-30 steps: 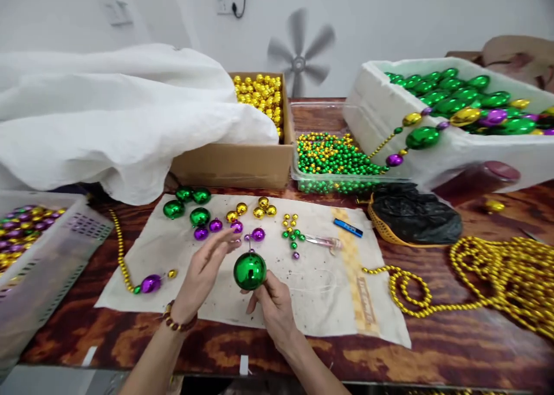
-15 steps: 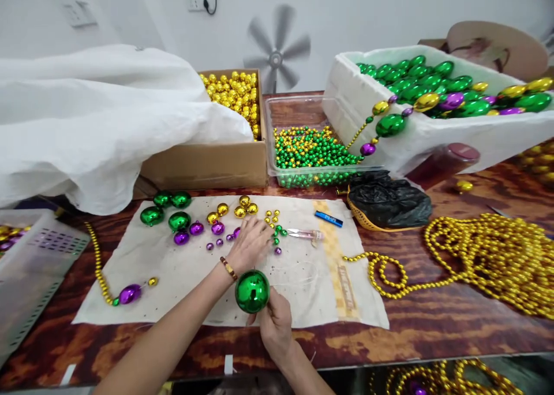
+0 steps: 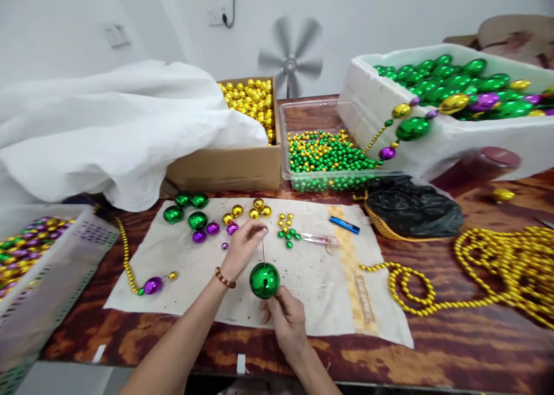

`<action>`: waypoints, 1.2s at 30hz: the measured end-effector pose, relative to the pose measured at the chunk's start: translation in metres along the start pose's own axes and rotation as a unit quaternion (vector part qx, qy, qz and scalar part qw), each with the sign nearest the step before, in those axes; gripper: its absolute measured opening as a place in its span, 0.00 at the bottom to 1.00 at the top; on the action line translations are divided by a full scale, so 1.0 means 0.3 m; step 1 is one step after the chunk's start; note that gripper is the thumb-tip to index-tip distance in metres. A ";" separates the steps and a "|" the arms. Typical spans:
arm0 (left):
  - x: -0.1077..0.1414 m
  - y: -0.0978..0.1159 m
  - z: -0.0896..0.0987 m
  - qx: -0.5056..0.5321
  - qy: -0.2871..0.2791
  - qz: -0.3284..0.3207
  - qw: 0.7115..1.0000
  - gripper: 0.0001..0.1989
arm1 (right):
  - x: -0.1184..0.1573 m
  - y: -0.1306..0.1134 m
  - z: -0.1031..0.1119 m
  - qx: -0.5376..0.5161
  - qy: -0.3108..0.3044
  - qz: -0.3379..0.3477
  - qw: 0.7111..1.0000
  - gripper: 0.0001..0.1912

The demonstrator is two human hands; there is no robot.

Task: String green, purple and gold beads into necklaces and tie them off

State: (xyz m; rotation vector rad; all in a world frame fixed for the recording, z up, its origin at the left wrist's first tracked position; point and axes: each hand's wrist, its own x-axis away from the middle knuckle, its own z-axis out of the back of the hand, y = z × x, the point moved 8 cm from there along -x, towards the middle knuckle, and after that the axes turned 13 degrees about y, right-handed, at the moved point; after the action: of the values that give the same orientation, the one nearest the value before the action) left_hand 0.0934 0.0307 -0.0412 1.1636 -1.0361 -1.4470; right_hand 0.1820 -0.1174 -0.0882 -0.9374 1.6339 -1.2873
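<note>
My right hand (image 3: pixel 289 317) is closed around the underside of a large shiny green ball (image 3: pixel 264 280), low over the cloth. A thin needle-like wire (image 3: pixel 263 250) rises from the ball's top. At its upper tip, the fingers of my left hand (image 3: pixel 246 243) are pinched on what looks like a small purple bead, mostly hidden. Just right of that hand lie small green beads (image 3: pixel 289 235) and small gold beads (image 3: pixel 284 219). Beyond and left of it are larger gold balls (image 3: pixel 258 209), purple balls (image 3: pixel 212 227) and green balls (image 3: pixel 197 220).
A pale cloth (image 3: pixel 320 291) covers the table's middle. On it rest snips (image 3: pixel 318 239) and a blue marker-like object (image 3: pixel 344 224). Gold bead strands (image 3: pixel 511 268) pile up at right. Behind stand a cardboard box (image 3: pixel 225 168), a clear bin (image 3: pixel 303 118) and a foam box (image 3: pixel 363 89).
My left hand has left the small beads and come to the wire's tip above the green ball. A small purple bead is gone from beside the green beads. The view has shifted left.
</note>
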 end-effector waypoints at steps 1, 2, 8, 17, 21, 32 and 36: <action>0.001 -0.006 0.052 0.101 0.033 0.077 0.991 0.08 | 0.001 0.008 -0.011 0.003 -0.017 -0.013 1.000 0.13; 0.010 -0.008 0.093 0.191 0.053 0.140 0.970 0.09 | 0.004 0.014 -0.023 0.008 -0.035 -0.022 0.999 0.13; 0.094 0.015 0.227 0.401 0.087 0.276 0.869 0.13 | 0.023 0.030 -0.087 0.025 -0.110 -0.056 0.992 0.12; 0.133 -0.002 0.265 0.444 0.111 0.273 0.846 0.11 | 0.021 -0.011 -0.131 0.048 -0.144 -0.083 0.985 0.14; 0.140 -0.005 0.272 0.436 0.117 0.271 0.850 0.11 | 0.024 0.002 -0.131 0.042 -0.143 -0.106 0.983 0.14; 0.131 -0.009 0.266 0.395 0.137 0.248 0.874 0.12 | 0.030 0.036 -0.108 0.024 -0.134 -0.149 0.979 0.16; 0.132 -0.007 0.266 0.372 0.149 0.235 0.886 0.14 | 0.031 0.042 -0.106 0.013 -0.128 -0.182 0.975 0.16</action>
State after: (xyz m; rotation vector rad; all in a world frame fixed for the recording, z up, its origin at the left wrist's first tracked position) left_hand 0.0118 -0.0047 -0.0350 1.4618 -1.5737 -0.4515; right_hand 0.1484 -0.1122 -0.0980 -1.3730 1.2815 -1.3569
